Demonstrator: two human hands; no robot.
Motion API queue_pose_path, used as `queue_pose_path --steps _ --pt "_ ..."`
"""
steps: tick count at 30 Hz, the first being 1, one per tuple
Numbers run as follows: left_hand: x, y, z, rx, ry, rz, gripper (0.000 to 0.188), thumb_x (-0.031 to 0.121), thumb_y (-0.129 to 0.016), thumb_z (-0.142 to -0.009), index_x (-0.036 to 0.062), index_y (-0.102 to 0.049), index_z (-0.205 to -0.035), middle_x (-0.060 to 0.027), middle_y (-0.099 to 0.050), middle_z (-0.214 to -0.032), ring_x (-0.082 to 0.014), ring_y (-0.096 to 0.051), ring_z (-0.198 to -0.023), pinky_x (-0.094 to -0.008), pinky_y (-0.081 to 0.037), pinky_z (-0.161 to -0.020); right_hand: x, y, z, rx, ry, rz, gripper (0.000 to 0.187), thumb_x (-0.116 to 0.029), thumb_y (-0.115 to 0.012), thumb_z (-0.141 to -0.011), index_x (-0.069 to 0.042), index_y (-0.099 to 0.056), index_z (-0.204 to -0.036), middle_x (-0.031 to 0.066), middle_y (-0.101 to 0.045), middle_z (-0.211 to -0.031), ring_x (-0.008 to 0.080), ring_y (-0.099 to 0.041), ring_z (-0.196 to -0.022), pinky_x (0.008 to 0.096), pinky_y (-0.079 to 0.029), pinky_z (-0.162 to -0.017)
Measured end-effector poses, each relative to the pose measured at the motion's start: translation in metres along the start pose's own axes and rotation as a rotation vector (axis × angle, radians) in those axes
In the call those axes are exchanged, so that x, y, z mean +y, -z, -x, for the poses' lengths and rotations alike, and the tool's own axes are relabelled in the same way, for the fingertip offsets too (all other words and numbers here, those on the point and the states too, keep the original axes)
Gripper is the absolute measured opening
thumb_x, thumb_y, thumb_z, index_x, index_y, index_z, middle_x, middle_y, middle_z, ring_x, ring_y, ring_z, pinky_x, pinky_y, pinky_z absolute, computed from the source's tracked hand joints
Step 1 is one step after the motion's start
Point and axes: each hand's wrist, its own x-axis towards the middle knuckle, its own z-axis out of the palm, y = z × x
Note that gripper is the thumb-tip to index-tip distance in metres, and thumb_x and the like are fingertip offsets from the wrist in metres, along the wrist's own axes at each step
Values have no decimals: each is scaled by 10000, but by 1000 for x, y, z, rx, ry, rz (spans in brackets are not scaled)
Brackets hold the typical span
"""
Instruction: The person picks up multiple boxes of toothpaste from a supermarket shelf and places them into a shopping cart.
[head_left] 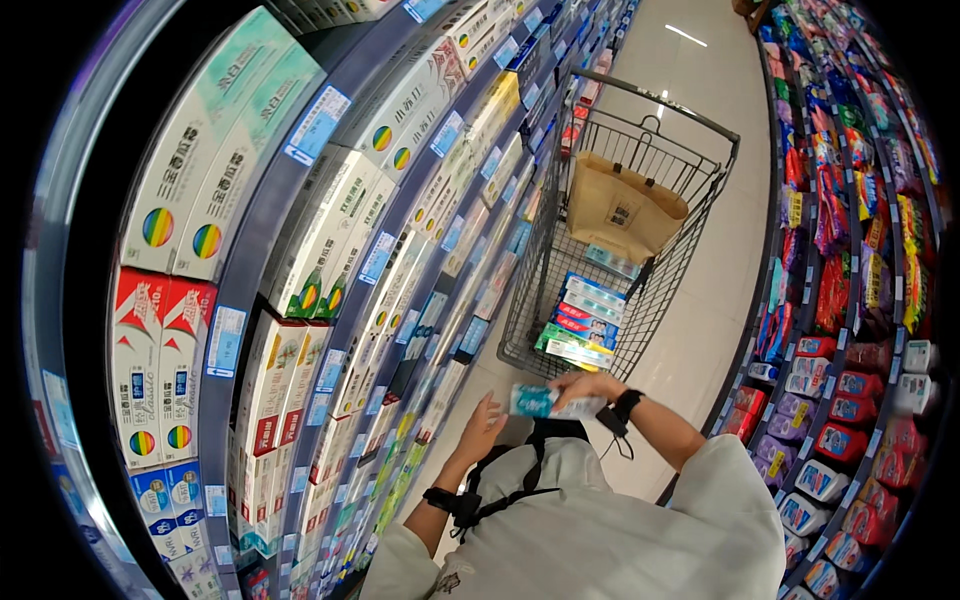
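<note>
My right hand (588,388) is closed around one end of a toothpaste box (535,401), teal and white, held level in front of my body. To its left, my left hand (482,430) is raised with nothing in it, the fingers loosely apart and not touching the box. Just beyond my hands stands a grey wire shopping cart (515,352). Several toothpaste boxes (585,322) lie stacked in it, with blue, red, green and white fronts. Behind them sits a tan shopping bag (625,205) with dark handles.
Tall shelves of toothpaste boxes (200,190) run along my left, with blue price tags (318,125) on their edges. On the right, another shelf bears colourful bagged packs (830,190) and bottles (822,480). The pale tiled floor (690,300) of the aisle lies between them.
</note>
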Motion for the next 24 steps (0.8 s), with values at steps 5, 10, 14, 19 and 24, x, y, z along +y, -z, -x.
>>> queue_pose_path --steps 5,10,14,19,24 --pt "-31 30 18 -76 144 -273 527 262 -604 -989 54 -414 -1434 -145 -695 -1047 -283 -695 -954 -372 -531 -861 77 80 -22 673 -291 578 511 -336 -749 -701 -84 -673 -1139 210 -706 -1036 372 -674 -1010 449 -546 -853" --pt "-74 35 57 133 271 -251 626 250 -629 -969 66 -329 -1487 -153 -706 -1034 -297 -706 -915 -393 -543 -815 75 119 -15 1129 -290 429 563 -224 -770 -727 -85 -604 -1248 202 -692 -1027 379 -665 -977 474 -536 -860" --pt "-86 32 81 195 360 -210 660 243 -637 -962 74 -305 -1506 -150 -707 -1028 -289 -710 -906 -384 -550 -809 76 113 -19 1324 -110 347 530 -111 -769 -743 -43 -583 -1234 183 -681 -1000 367 -639 -985 446 -503 -901" --pt "-70 31 93 153 341 -215 568 206 -626 -968 70 -390 -1466 -129 -708 -1022 -259 -706 -900 -368 -551 -816 126 85 -50 1110 -134 442 462 -161 -726 -760 -51 -608 -1193 173 -663 -1061 365 -628 -1017 444 -500 -874" --pt "-77 31 109 142 416 -204 437 220 -632 -972 72 -518 -1367 -111 -705 -1023 -226 -687 -925 -352 -543 -840 153 65 -70 1079 -192 484 377 -144 -658 -755 -51 -626 -1119 189 -665 -1036 377 -641 -979 472 -510 -866"
